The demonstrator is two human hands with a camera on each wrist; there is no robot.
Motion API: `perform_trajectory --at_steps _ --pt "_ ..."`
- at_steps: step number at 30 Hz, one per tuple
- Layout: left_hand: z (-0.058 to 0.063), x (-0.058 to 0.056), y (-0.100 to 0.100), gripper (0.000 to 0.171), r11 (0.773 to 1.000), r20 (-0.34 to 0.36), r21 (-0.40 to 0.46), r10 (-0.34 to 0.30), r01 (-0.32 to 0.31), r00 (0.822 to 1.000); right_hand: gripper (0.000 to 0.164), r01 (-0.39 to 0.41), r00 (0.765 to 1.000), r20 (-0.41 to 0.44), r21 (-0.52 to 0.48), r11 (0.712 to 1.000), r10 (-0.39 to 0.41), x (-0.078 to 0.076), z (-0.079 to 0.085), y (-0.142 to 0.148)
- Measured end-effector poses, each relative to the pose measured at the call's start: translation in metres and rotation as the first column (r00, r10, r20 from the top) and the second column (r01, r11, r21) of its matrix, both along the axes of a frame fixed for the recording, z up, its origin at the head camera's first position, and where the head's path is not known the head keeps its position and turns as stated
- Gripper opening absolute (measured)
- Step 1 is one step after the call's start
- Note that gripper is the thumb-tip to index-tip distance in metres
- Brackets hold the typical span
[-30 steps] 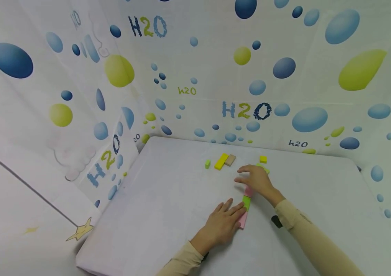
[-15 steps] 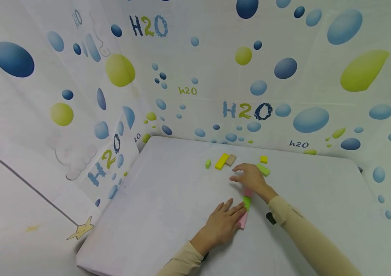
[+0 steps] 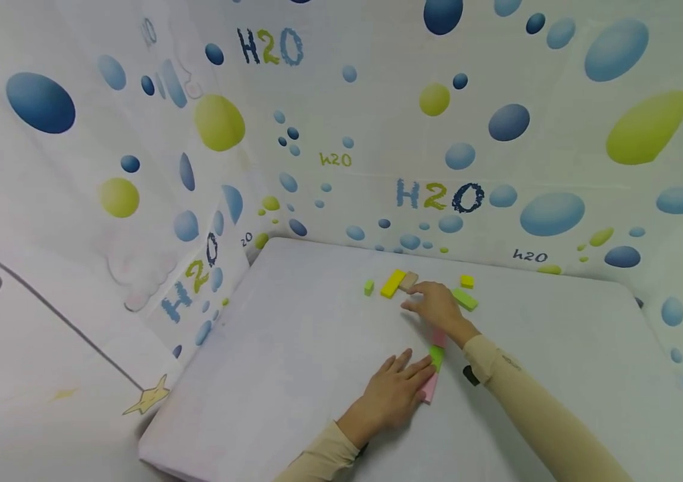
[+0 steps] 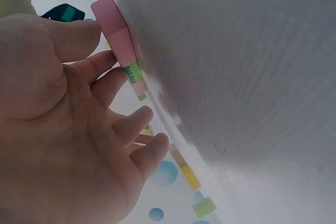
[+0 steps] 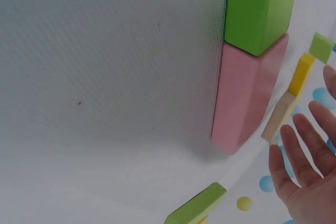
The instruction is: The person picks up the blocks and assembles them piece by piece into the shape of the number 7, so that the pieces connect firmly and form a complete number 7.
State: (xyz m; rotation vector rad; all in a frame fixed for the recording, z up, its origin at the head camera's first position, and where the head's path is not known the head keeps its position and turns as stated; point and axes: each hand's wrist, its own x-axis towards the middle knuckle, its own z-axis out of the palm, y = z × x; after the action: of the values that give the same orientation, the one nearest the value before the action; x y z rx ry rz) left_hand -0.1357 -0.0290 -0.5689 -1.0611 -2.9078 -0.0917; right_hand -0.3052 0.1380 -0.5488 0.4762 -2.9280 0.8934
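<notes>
A pink block (image 3: 430, 389), a green block (image 3: 436, 356) and a second pink block (image 3: 439, 338) lie end to end in a row on the white table. My left hand (image 3: 391, 393) rests along the row's left side, fingers extended, fingertips touching the near pink and green blocks. Past the row's far end, my right hand (image 3: 436, 308) hovers with spread, slightly bent fingers and holds nothing. Its fingertips are close to a tan block (image 3: 408, 281). The right wrist view shows the far pink block (image 5: 239, 98) butted against the green one (image 5: 252, 11).
Left of the tan block, and against it, lies a long yellow block (image 3: 392, 284). A small green block (image 3: 368, 288) stands farther left. Behind the right hand are a light green block (image 3: 465, 299) and a small yellow block (image 3: 467, 281). A printed curtain (image 3: 377, 120) rises behind the table.
My right hand has moved left and away from me, from the row's far end toward the tan block, uncovering the light green block. The left hand stays put. The head view has shifted slightly.
</notes>
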Motion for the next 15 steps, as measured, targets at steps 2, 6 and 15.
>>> perform_trajectory --at_steps 2,6,15 --pt "-0.001 0.000 0.000 0.049 1.000 0.002 0.001 0.000 0.000 1.000 0.044 0.007 1.000 0.007 0.006 1.000 -0.007 -0.002 -0.001 -0.001" --pt "-0.002 0.000 0.000 0.049 1.000 0.003 0.006 -0.002 0.002 1.000 0.044 0.007 1.000 0.014 0.018 1.000 -0.007 -0.008 -0.002 -0.005" --pt "-0.002 0.000 -0.001 0.049 1.000 -0.001 0.019 -0.009 0.009 1.000 0.059 -0.110 0.990 -0.069 0.128 0.986 0.119 -0.021 -0.010 -0.013"
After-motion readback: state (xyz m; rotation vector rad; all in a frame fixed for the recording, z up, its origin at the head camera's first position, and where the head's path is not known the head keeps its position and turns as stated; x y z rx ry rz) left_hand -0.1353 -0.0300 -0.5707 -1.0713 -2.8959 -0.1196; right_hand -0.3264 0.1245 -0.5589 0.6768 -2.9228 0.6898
